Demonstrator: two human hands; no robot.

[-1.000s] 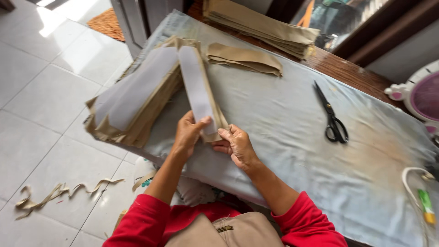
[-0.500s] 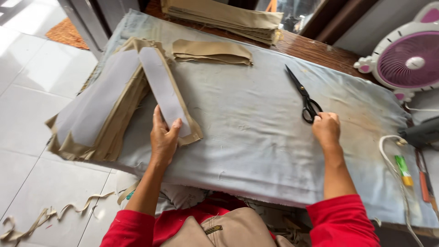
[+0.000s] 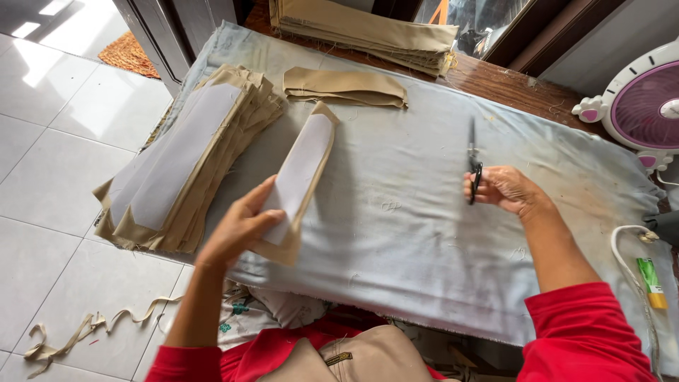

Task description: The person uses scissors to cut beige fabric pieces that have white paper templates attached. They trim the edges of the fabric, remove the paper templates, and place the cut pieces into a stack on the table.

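My left hand point(image 3: 240, 226) grips the near end of a long tan fabric piece point(image 3: 300, 177) faced with white interfacing, lifted off the grey cloth-covered table point(image 3: 396, 233). My right hand point(image 3: 506, 189) is closed around the black handles of a pair of scissors point(image 3: 472, 163), whose blades point away from me. A thick stack of similar tan pieces with a white-faced one on top point(image 3: 180, 159) lies at the table's left edge. One folded tan strip point(image 3: 344, 87) rests beyond the held piece.
Another pile of tan fabric point(image 3: 361, 28) sits at the far edge. A pink and white fan point(image 3: 647, 106) stands at the right. A white cable point(image 3: 626, 244) and green-yellow tube point(image 3: 649, 281) lie near the right edge. Fabric scraps point(image 3: 85, 329) litter the tiled floor.
My right hand reached the scissors and picked them up. My left hand lifted the white-faced tan piece off the stack and brought it toward the table's middle.
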